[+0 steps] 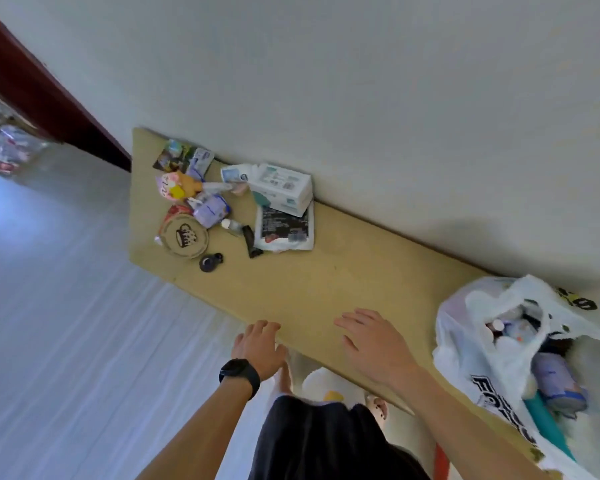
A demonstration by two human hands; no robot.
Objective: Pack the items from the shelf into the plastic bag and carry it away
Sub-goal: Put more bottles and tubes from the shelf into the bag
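Just right of both hands point(374, 344), plastic bag point(465, 351)

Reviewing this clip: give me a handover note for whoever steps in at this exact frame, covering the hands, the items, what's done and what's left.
Left hand: open, empty, fingers at the front edge of the shelf.
Right hand: open, empty, over the shelf.
Plastic bag: on the shelf's right end, mouth open, several items inside.
Unpacked items: clustered at the far left end, including a white box, a round brown disc and a small black fob.
Done: partly packed.
Left: bag the cluster, then carry the bag away.
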